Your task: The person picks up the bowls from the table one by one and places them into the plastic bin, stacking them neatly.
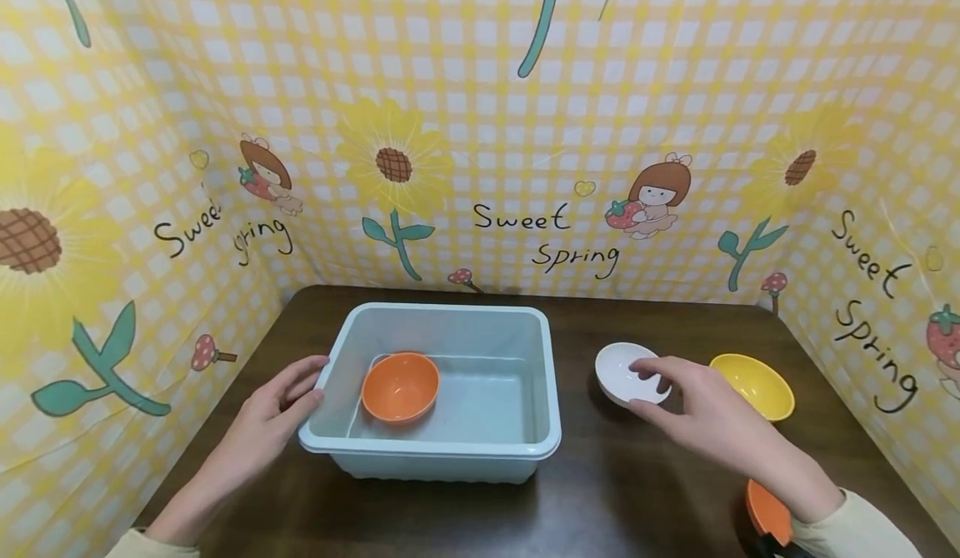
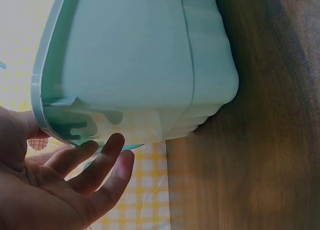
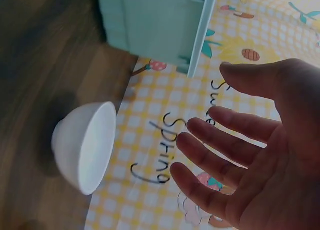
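Note:
A light blue-green plastic basin [image 1: 450, 448] stands on the table, with an orange bowl [image 1: 401, 387] inside it toward the left. My left hand [image 1: 273, 404] holds the basin's left rim; the left wrist view shows the thumb passing over the rim and the fingers [image 2: 111, 157] loosely bent outside the wall. To the right of the basin, a white bowl [image 1: 618, 371] sits upright on the table. My right hand [image 1: 697, 396] hovers over that bowl's right side, thumb and fingers apart, holding nothing. In the right wrist view a gap separates the fingertips from the white bowl [image 3: 82, 147].
A yellow bowl [image 1: 753, 387] lies behind my right hand, at the right of the table. Near the right forearm is another orange bowl [image 1: 768, 512], partly covered by the sleeve, with a dark object against it. Yellow checked cloth [image 1: 480, 166] walls the table's back and sides.

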### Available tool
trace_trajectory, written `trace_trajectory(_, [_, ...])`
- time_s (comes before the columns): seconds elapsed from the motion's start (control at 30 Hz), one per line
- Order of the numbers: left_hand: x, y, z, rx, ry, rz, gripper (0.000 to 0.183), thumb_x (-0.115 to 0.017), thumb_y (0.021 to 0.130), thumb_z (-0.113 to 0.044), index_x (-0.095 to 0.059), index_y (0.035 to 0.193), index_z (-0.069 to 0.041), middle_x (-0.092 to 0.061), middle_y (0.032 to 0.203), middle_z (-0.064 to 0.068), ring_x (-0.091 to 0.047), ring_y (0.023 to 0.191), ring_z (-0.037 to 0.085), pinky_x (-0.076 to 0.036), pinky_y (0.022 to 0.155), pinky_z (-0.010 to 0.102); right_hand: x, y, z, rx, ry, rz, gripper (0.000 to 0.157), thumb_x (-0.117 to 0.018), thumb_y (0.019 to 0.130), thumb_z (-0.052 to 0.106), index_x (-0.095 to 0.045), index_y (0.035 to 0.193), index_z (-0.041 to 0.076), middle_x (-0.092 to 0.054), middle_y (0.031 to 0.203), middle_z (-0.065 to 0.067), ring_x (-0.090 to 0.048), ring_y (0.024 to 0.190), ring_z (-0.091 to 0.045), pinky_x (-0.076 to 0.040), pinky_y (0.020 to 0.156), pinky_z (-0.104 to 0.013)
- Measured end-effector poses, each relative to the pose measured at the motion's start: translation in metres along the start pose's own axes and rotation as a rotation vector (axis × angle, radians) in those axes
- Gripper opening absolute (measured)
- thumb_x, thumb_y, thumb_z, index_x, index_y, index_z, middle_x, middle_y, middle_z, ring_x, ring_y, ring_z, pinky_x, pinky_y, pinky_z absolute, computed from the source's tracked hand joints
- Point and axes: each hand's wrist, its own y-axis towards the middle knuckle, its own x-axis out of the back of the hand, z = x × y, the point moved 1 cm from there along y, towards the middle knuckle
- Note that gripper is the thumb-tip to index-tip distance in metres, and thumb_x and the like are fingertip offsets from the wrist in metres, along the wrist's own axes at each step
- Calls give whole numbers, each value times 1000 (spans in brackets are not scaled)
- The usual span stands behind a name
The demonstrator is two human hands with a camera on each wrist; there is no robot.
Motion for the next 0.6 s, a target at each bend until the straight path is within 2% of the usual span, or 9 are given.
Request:
trace_trajectory(0.17, [0, 0, 1, 13, 4, -5, 50, -58, 110, -16, -44, 155, 1, -59, 144, 27, -60, 128, 39, -55, 82, 22, 3, -21, -11, -13, -65, 19, 52, -88, 87, 32, -71, 129, 6, -73, 124, -3, -68, 108, -26, -54, 90, -49])
trace_trajectory(0.3, [-1, 1, 0, 22, 11, -13, 50, -59, 110, -17, -45, 155, 0, -61, 143, 26, -62, 126, 36, -55, 82, 22, 7, -41, -22, -57, -120, 52, 61, -89, 86, 38, -68, 133, 5, -71, 129, -8, -65, 118, -34, -50, 95, -58])
trace_trajectory(0.37, [-1, 2, 0, 21, 16, -20, 48, -59, 110, -17, -47, 154, -1, -62, 142, 25, -64, 124, 30, -54, 82, 22, 9, -51, -27, -86, -145, 62, 67, -89, 85, 42, -66, 136, 6, -69, 130, -10, -63, 120, -36, -49, 94, -60])
trace_trajectory(0.5, [-1, 4, 1, 17, 8, -29, 45, -54, 112, -17, -48, 153, -1, -62, 142, 25, -64, 118, 11, -54, 82, 22, 11, -69, -38, -134, -188, 70, 73, -90, 81, 48, -64, 138, 10, -67, 131, -13, -61, 122, -38, -49, 93, -61])
trace_trajectory(0.6, [-1, 5, 1, 14, -9, -31, 43, -51, 112, -17, -48, 153, -1, -62, 142, 26, -63, 116, 4, -54, 82, 23, 13, -79, -45, -178, -208, 83, 78, -89, 80, 55, -64, 139, 10, -65, 134, -17, -59, 124, -42, -48, 91, -65])
